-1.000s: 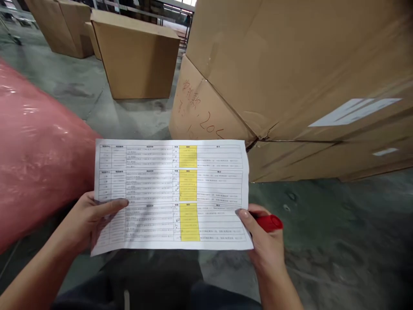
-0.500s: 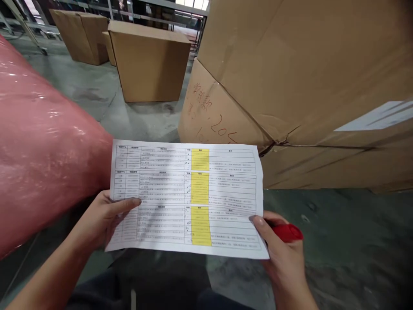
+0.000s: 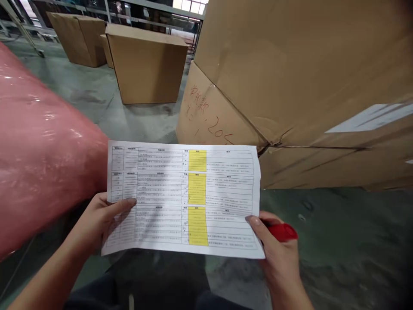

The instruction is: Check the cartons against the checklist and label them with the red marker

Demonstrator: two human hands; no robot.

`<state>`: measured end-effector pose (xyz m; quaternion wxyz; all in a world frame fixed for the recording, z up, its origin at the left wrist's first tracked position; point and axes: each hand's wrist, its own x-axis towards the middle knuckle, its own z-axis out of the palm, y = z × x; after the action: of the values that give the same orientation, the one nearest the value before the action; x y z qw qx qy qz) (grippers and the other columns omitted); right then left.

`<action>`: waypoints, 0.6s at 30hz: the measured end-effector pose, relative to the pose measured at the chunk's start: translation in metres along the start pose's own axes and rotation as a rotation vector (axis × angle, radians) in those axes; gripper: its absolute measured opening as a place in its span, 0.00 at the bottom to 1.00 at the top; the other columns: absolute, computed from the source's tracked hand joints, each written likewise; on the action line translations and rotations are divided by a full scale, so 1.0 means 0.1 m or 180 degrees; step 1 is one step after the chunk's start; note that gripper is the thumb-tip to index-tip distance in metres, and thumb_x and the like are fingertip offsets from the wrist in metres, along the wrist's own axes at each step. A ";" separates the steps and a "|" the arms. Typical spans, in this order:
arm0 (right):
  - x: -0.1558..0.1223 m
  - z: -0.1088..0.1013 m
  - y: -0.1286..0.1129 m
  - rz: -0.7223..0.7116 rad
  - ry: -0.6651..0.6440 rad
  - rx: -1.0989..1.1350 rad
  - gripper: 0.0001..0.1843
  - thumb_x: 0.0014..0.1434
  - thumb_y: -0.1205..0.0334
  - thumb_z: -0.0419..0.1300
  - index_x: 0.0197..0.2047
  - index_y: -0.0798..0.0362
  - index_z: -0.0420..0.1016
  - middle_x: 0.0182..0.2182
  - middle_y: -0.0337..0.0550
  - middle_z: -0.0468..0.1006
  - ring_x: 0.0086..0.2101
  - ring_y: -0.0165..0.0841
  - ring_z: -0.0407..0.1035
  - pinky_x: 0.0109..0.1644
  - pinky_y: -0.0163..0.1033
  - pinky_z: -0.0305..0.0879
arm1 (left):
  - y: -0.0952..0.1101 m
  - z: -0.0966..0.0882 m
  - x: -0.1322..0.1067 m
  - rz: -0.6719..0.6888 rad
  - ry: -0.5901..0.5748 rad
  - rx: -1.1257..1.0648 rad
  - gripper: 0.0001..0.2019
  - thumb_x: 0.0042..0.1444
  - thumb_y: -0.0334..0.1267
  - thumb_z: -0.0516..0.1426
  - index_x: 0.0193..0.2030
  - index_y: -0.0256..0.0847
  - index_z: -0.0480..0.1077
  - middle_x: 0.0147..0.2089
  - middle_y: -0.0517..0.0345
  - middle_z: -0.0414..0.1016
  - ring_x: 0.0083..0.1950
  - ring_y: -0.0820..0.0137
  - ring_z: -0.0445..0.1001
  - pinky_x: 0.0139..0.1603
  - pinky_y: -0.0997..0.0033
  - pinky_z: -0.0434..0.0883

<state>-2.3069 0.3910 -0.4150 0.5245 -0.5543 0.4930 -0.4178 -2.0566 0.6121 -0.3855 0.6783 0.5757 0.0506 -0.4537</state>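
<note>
Head view: left hand [image 3: 103, 221] and right hand [image 3: 279, 254] pinch a printed sheet [image 3: 182, 198], the right also clenching a red marker [image 3: 282, 232], near a large cardboard carton [image 3: 290, 77].

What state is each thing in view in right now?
Left hand: gripping the sheet's left edge, thumb on top.
Right hand: holding the sheet's right edge and the marker.
White printed sheet: held up, unfolded, one column highlighted yellow.
Red cylindrical marker: gripped, end protruding.
Large brown cardboard carton: closed, corner crumpled, red handwriting.
Pink plastic-wrapped bundle: wrapped, glossy.
Brown cardboard box: upright, closed.
</note>
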 end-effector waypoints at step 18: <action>-0.04 -0.03 -0.11 -0.0138 -0.0233 0.0104 0.23 0.41 0.43 0.72 0.27 0.55 0.74 0.23 0.42 0.75 0.23 0.31 0.68 0.25 0.33 0.63 | 0.08 0.08 -0.12 -0.0085 0.0332 0.0425 0.14 0.36 0.37 0.74 0.33 0.41 0.83 0.37 0.55 0.84 0.34 0.61 0.82 0.33 0.76 0.80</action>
<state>-2.3092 0.3941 -0.4038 0.5420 -0.5711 0.4545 -0.4165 -2.0614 0.6118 -0.3701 0.6288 0.6418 0.0631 -0.4345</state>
